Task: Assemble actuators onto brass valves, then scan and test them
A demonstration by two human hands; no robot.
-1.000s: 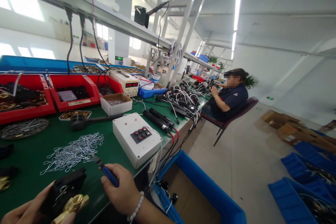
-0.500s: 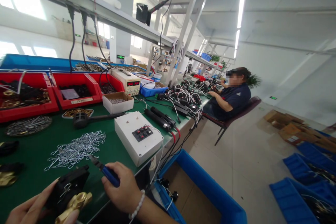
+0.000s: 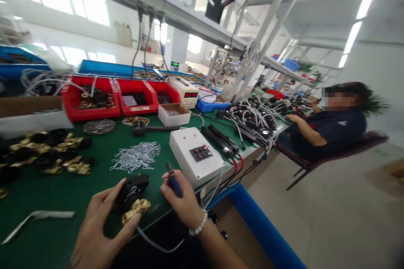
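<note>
My left hand [image 3: 102,222] grips a valve assembly, its black plastic housing [image 3: 134,191] joined to a brass valve body [image 3: 136,211]. A bent wire clip sits on the housing's face. In my right hand [image 3: 186,206] is a pair of blue-handled pliers [image 3: 174,185], jaws pointing up and slightly blurred, apart from the valve. A pile of silver wire clips [image 3: 137,156] lies on the green bench top just beyond both hands. A white cable runs below the valve toward my right forearm.
Several brass-and-black valves [image 3: 50,151] lie at left, with a bent metal tool [image 3: 47,215] nearer. Red bins [image 3: 91,111], a small carton [image 3: 174,115] and a white switch box [image 3: 192,155] stand beyond. A blue crate [image 3: 261,227] is below right. A co-worker [image 3: 328,113] sits at the right.
The view has swung left, bringing more of the bench's left side into sight. Both hands still hold the valve and the pliers, and both now appear farther right in view.
</note>
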